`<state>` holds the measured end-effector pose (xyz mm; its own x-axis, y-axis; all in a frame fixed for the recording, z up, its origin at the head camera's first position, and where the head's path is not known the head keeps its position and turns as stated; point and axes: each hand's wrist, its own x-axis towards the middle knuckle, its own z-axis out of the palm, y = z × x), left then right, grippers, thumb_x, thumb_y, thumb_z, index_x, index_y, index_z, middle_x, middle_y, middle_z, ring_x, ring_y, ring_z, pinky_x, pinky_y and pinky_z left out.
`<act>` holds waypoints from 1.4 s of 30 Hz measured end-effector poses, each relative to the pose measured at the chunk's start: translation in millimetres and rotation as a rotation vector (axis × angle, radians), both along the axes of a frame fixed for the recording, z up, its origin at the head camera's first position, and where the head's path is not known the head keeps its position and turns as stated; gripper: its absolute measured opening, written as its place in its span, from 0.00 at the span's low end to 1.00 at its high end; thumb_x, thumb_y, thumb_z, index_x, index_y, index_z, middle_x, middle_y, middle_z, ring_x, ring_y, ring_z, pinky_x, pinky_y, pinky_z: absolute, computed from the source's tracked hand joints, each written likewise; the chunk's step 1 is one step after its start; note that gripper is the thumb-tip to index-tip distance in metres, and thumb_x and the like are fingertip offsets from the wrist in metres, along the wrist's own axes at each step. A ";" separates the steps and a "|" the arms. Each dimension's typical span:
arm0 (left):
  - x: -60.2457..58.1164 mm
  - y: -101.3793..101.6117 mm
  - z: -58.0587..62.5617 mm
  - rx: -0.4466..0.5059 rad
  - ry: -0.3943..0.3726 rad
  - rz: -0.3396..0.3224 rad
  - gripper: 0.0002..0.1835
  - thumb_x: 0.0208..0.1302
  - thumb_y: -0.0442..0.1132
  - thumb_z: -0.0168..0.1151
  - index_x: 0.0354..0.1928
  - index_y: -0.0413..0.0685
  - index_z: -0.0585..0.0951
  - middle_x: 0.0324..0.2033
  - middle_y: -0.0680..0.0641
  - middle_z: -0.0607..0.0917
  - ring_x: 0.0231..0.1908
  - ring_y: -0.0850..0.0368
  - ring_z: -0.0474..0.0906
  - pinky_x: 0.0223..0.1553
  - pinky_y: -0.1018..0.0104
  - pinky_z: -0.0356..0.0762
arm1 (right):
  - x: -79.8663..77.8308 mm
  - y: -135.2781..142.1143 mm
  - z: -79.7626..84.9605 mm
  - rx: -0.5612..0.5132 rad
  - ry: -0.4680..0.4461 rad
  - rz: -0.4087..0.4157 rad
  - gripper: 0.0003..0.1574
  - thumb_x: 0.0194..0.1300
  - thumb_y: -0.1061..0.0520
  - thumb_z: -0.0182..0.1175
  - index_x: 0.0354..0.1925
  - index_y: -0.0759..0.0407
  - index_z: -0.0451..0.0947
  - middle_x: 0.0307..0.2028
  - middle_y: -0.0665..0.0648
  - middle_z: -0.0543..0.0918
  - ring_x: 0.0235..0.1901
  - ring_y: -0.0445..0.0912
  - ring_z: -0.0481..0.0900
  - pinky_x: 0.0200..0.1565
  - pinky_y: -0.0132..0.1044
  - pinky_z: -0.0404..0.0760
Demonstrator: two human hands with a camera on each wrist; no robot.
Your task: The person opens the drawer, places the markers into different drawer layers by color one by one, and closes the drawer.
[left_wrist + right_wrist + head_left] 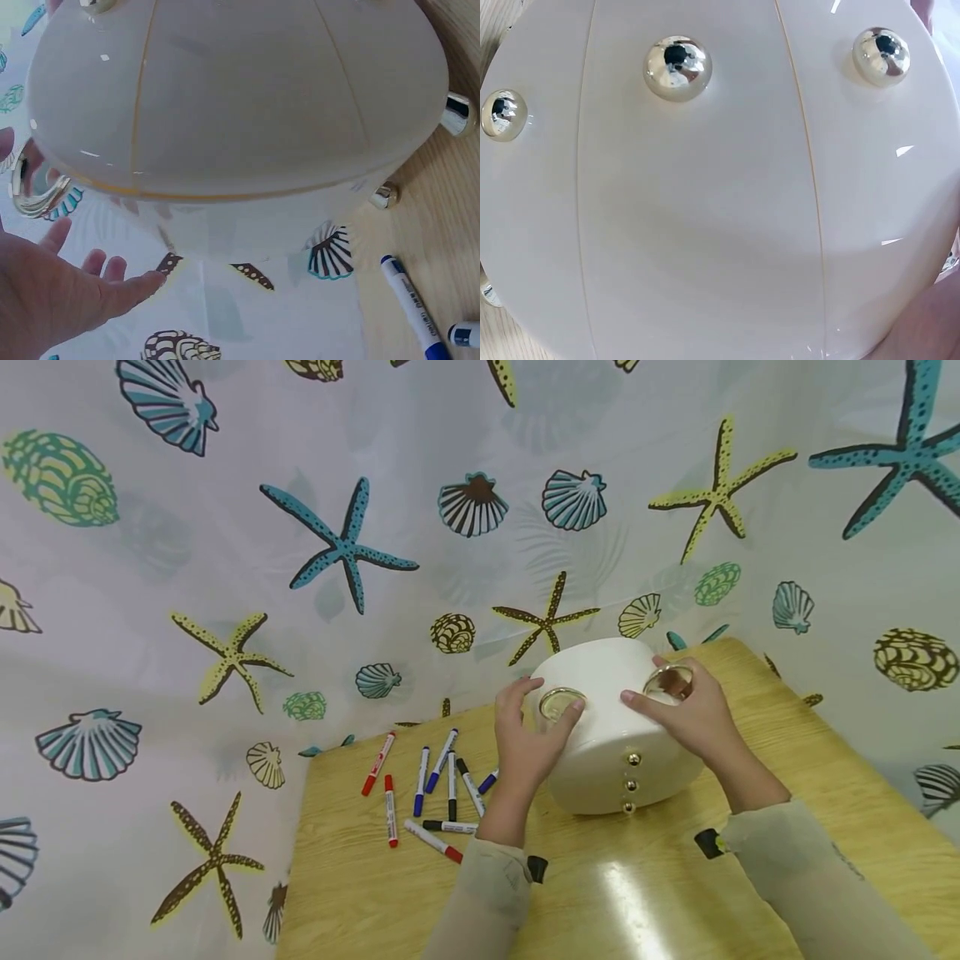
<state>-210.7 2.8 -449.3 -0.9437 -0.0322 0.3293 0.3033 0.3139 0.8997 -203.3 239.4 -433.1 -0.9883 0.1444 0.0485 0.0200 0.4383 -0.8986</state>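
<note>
A glossy white container with gold ball studs down its front is on the wooden table. Two gold rings, a left ring and a right ring, sit at its upper sides. My left hand is beside the left ring, thumb and fingers spread; in the left wrist view these fingers look apart from the container. The right hand is at the right ring, its thumb extended over the white surface. Its other fingers are mostly hidden, so whether they grip the ring is unclear.
Several markers with red, blue and black caps, among them a red-capped marker, lie loose left of the container. The wooden table ends against a white curtain printed with shells and starfish. Gold feet show under the container.
</note>
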 end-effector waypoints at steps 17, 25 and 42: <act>62.7 12.8 18.9 0.092 0.358 0.020 0.11 0.61 0.43 0.70 0.40 0.49 0.79 0.35 0.46 0.73 0.30 0.49 0.69 0.32 0.58 0.73 | 3.6 -1.7 0.3 -0.013 -0.003 0.005 0.51 0.53 0.30 0.69 0.62 0.58 0.64 0.72 0.50 0.66 0.64 0.52 0.68 0.54 0.45 0.71; 84.3 30.4 14.4 0.150 0.320 -0.193 0.05 0.60 0.33 0.68 0.34 0.40 0.81 0.20 0.44 0.81 0.18 0.63 0.75 0.16 0.72 0.75 | 2.0 -2.1 -0.1 -0.021 0.003 -0.011 0.48 0.52 0.31 0.70 0.61 0.55 0.65 0.72 0.45 0.65 0.61 0.48 0.68 0.46 0.30 0.70; 72.6 48.1 -27.9 0.357 -0.697 -0.539 0.39 0.64 0.75 0.43 0.46 0.48 0.85 0.29 0.43 0.89 0.23 0.52 0.85 0.20 0.64 0.81 | 1.6 -1.9 -3.5 -0.008 0.046 0.011 0.49 0.54 0.33 0.69 0.66 0.52 0.65 0.59 0.56 0.74 0.55 0.51 0.72 0.46 0.39 0.75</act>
